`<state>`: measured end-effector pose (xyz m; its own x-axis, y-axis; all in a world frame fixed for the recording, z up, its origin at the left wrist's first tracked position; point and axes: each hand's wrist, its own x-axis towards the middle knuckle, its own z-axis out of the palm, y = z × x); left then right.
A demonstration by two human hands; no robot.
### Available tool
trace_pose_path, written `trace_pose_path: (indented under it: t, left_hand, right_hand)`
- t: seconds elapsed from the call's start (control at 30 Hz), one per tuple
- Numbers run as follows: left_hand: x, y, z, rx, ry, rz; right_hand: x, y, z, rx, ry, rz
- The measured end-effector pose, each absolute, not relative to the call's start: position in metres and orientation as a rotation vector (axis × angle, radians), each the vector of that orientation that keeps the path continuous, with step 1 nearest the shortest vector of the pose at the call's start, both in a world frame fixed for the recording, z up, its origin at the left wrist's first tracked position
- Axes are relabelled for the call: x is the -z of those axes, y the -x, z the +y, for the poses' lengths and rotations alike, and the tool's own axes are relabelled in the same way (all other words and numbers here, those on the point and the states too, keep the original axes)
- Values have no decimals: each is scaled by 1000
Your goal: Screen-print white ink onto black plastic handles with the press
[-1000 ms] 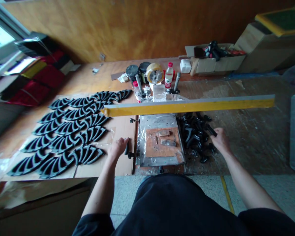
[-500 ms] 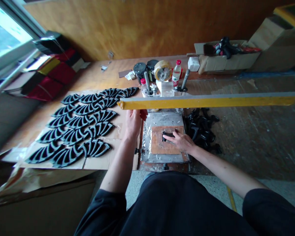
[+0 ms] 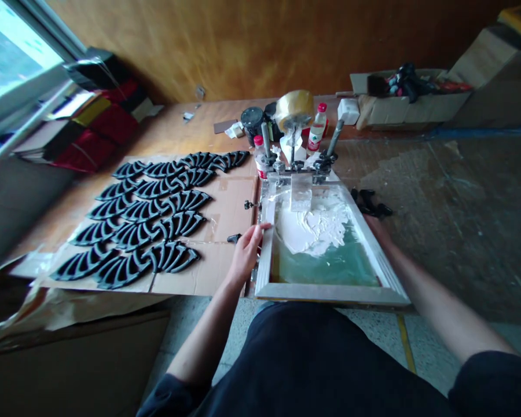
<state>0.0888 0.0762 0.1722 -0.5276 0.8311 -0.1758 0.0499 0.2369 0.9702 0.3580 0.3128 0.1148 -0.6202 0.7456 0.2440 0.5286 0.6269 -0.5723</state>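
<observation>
A metal-rimmed screen frame (image 3: 265, 260) lies flat over the work spot, with white paste (image 3: 312, 231) spread on its green mesh. At its left rim is my left hand (image 3: 246, 255), index finger stretched to the metal and the other fingers closed. A small black part (image 3: 233, 238) sticks out from the left side of this hand. My right hand (image 3: 377, 227) is beside the frame's right rim, near a few black parts (image 3: 367, 202); its fingers are hidden behind the rim. The board under the frame is covered.
Rows of black ribbed pieces (image 3: 134, 231) lie on cardboard (image 3: 226, 202) at the left. Behind the frame stand metal posts (image 3: 333, 139), a tape roll (image 3: 294, 110), red-capped bottles (image 3: 316, 128) and a dark jar (image 3: 252, 121). An open carton (image 3: 412, 110) sits at the back right.
The frame, earlier raised and seen edge-on, has come down over the board. My left hand has moved down with it. My right hand has left the black part on the board and moved right.
</observation>
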Motion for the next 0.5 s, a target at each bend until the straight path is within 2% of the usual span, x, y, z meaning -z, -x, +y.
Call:
trace_pose_path:
  t: [0.1,0.23,0.37,0.5]
  left_hand:
    - [-128,-92,68,-1277,-766,1792]
    - [-90,-91,71,-1155,-800,1950]
    - [-81,-87,75,-1109,-808,1984]
    - [-82,-86,76,-1112,-768,1969]
  right_hand:
    - [-131,-345,327,-447,1090,-2296]
    - [-152,-271,308,-274,742,-2447]
    - [-152,-223,278,-355,708,-2736]
    - [-139,-243,250,-291,463,-2877]
